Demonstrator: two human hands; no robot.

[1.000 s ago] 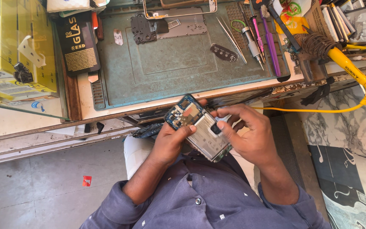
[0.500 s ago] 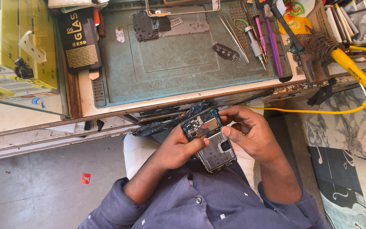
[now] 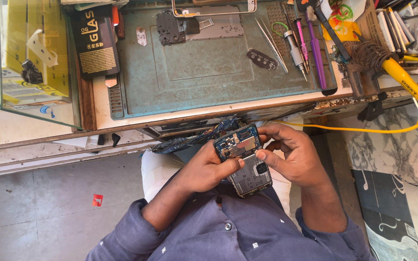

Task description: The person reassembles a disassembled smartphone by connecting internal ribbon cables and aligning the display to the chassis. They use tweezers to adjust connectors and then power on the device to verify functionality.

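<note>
An opened phone (image 3: pixel 243 160) with its back cover off, circuit board and grey battery area showing, is held over my lap below the bench edge. My left hand (image 3: pixel 208 169) grips its left side, thumb across the middle. My right hand (image 3: pixel 291 155) holds the right side, its thumb pressing on the phone's inner face near a small dark part. A strip of dark blue film (image 3: pixel 194 137) hangs from the phone's top toward the left.
A green work mat (image 3: pixel 204 63) covers the bench, with a black phone part (image 3: pixel 171 26), a metal frame (image 3: pixel 214 7), tweezers (image 3: pixel 271 42), screwdrivers (image 3: pixel 302 41) and a small dark piece (image 3: pixel 263 59). A yellow soldering iron (image 3: pixel 402 77) and cable lie right. A glass case (image 3: pixel 30 58) stands left.
Both hands and the phone have shifted slightly lower and to the right, and the phone has turned more upright. The right thumb now presses on its inner face.
</note>
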